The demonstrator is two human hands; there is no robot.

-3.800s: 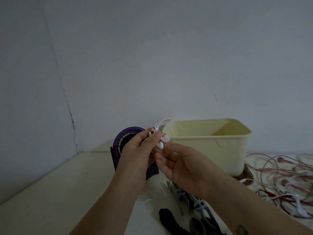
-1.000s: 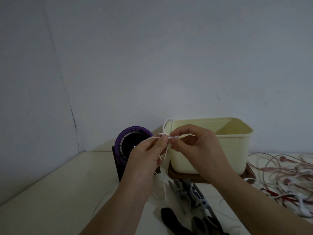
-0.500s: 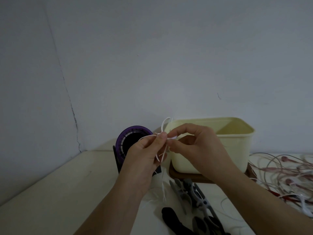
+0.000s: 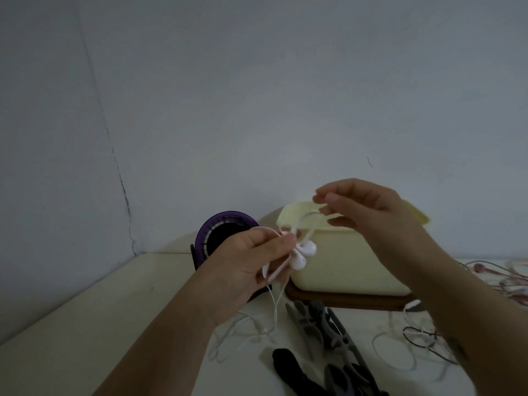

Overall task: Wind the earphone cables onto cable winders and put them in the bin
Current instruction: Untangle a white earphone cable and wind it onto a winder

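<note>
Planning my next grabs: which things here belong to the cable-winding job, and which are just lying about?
Job: white earphones, gripped by left hand and right hand; cable winders; cream bin; pink earphone tangle.
Lying about: purple round gadget; wooden board under the bin.

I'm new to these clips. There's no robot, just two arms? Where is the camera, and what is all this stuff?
There is no machine here. A person works with bare hands, and the only camera sits on their head, looking forward and down. The left hand pinches white earphones, with the buds dangling beside it. The right hand pinches a loop of their cable. Behind the hands a cream bin stands on a brown tray, beside a round purple object. On the table lie grey and black winders and, far right, a tangle of pink earphones.
</note>
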